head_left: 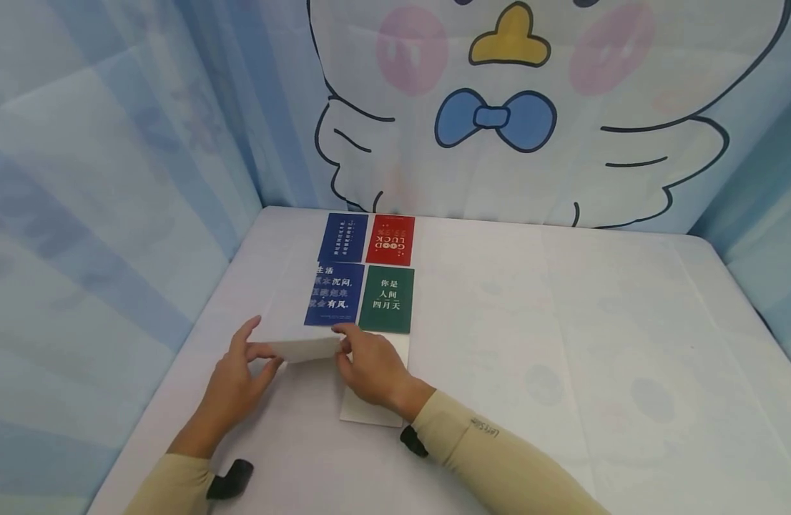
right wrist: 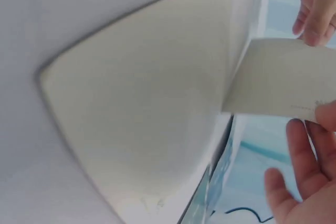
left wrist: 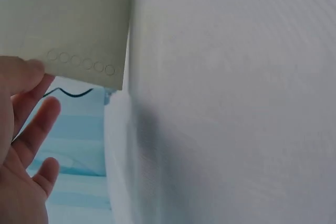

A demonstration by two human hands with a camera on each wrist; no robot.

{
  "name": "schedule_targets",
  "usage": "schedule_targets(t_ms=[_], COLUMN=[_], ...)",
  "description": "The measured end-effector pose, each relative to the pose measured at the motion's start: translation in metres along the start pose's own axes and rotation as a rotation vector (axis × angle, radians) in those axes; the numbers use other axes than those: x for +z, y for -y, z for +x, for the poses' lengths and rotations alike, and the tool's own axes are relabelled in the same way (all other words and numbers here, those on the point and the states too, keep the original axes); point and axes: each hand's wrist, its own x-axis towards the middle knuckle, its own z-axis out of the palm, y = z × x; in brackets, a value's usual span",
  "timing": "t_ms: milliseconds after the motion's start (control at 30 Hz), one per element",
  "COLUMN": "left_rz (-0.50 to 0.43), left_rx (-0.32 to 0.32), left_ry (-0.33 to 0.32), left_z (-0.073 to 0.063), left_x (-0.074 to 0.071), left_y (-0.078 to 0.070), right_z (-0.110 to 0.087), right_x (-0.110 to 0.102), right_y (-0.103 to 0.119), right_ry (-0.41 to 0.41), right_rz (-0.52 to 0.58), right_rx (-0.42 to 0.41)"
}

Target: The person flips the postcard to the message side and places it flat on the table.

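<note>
Between both hands a cream postcard (head_left: 308,349) is held tilted up off the white table; its pale side carries a row of small circles, seen in the left wrist view. My left hand (head_left: 231,386) pinches one end between thumb and fingers, the other fingers spread. With thumb and fingers, my right hand (head_left: 375,366) grips the opposite end. Under the right hand lies another cream card (head_left: 372,411), partly covered by it. Just beyond the hands are a blue card (head_left: 335,295) with white writing and a green card (head_left: 387,299).
Farther back lie a second blue card (head_left: 342,237) and a red card (head_left: 390,240), close to the table's far edge. The white tabletop (head_left: 563,357) stretches off to the right. Printed curtains (head_left: 112,179) enclose the left, back and right sides.
</note>
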Motion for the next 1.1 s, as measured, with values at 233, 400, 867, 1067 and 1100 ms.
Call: schedule_targets(t_ms=[233,400,867,1067,1100], left_rz=[-0.049,-0.036,-0.007,0.037,0.048], left_rx=[0.033,0.044,-0.015,-0.055,-0.059], left_ry=[-0.157,-0.159,0.106,0.194,0.207], left_z=[0.0,0.0,0.001,0.002,0.002], left_x=[0.0,0.001,-0.001,0.001,0.001], left_y=[-0.006,-0.009,-0.009,-0.005,-0.005], right_z=[0.0,0.0,-0.001,-0.002,-0.002], right_x=[0.0,0.003,0.01,0.014,0.014], right_y=[0.002,0.001,-0.002,-0.004,-0.005], right_ry=[-0.152,-0.184,-0.008,0.039,0.044], right_rz=[0.255,0.253,0.003,-0.089,-0.105], right_rx=[0.007,0.007,0.041,0.079,0.083])
